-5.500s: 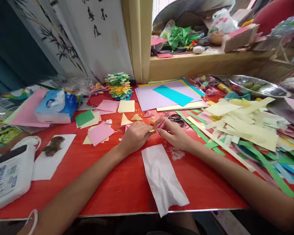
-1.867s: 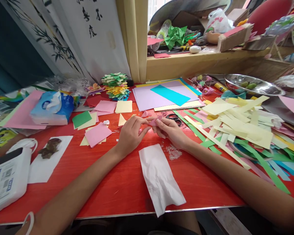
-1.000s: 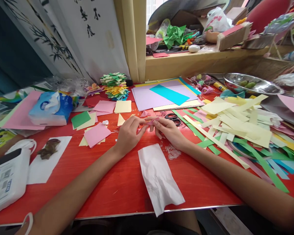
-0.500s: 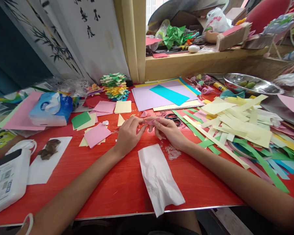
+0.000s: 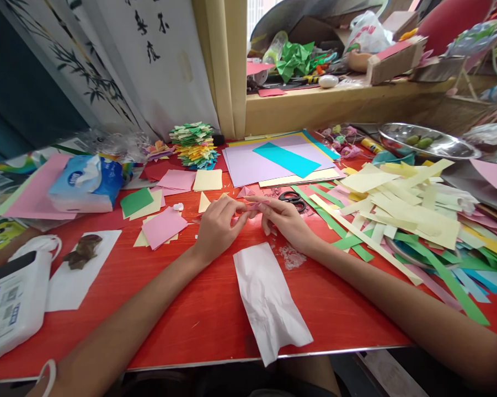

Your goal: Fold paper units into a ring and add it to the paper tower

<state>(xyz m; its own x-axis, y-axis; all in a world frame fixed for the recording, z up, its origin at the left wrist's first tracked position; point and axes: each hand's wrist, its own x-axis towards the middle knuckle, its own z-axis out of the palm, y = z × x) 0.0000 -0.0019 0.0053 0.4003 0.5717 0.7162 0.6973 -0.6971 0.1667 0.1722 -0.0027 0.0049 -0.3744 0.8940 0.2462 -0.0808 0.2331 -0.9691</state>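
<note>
Over the middle of the red table, my left hand and my right hand meet at the fingertips. Both pinch one small folded piece of pink paper, largely hidden by the fingers. Just beyond them lies a folded pink paper triangle, and a cream paper triangle is beside my left hand. Black-handled scissors rest behind my right hand. Pink paper squares lie to the left, on top of cream ones. A crumpled white tissue is in front of both hands.
A heap of cut paper strips covers the right side, near a metal bowl. Large coloured sheets lie at the back beside a stack of folded paper pieces. At left are a tissue pack and a white box.
The fingers of both hands have shifted slightly around the pink paper, which now shows flatter between them. Everything else on the table stays in place.
</note>
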